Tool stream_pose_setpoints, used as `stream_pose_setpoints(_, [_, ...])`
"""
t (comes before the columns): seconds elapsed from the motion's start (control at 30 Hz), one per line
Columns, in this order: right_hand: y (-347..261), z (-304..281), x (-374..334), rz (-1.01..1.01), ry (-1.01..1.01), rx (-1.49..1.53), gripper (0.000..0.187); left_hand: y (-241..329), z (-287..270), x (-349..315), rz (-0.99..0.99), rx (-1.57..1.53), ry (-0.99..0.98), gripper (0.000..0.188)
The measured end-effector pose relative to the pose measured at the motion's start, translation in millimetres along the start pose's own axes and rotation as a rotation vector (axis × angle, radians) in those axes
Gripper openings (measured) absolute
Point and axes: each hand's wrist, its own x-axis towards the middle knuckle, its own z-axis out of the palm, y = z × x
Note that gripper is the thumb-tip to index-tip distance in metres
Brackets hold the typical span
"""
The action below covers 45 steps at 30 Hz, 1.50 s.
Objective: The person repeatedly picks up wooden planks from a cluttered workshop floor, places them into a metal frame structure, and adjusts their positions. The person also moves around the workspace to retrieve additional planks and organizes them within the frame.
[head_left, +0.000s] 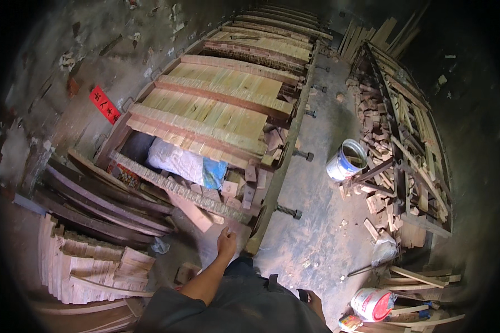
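My left hand [226, 244] is held in front of me, fingers curled into a loose fist, with nothing seen in it. Just beyond it is the near end of a long metal-and-wood clamping rack [269, 222]. Rows of pale wooden slats [222, 119] lie across the rack between thick crossbars. A white and blue sack [178, 160] and wood offcuts [250, 186] show in the rack's near bay. Low at my right side, my right hand [315, 304] is partly hidden by my clothing. Its fingers close around a small dark object [303, 295] whose kind I cannot make out.
Large bolts [289, 211] stick out from the rack's right side. A white bucket [347, 161] stands on the floor beside a heap of wood scraps [375, 122]. Stacked slats [89, 263] and curved dark beams [105, 202] lie left. A red-lidded tub [372, 304] sits at lower right.
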Motion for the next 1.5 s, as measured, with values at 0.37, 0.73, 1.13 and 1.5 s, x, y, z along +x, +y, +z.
stream_pose_setpoints(0.37, [209, -82, 80, 0.178, 0.209, -0.101, 0.042, 134, 115, 56, 0.342, 0.257, 0.020, 0.053])
stream_pose_setpoints(0.73, [246, -215, 184, 0.288, 0.115, -0.209, 0.033, 145, 162, 39, 0.479, 0.785, 0.093, 0.059])
stream_pose_setpoints(1.13, [-215, -448, 489, -0.349, 0.226, 0.105, 0.034, 223, 186, 17, -0.262, 0.868, 0.271, 0.065])
stream_pose_setpoints(1.5, [-404, -384, 603, -0.548, -0.416, -0.502, 0.044, 191, 193, 61, -0.427, 0.765, 0.622, 0.073])
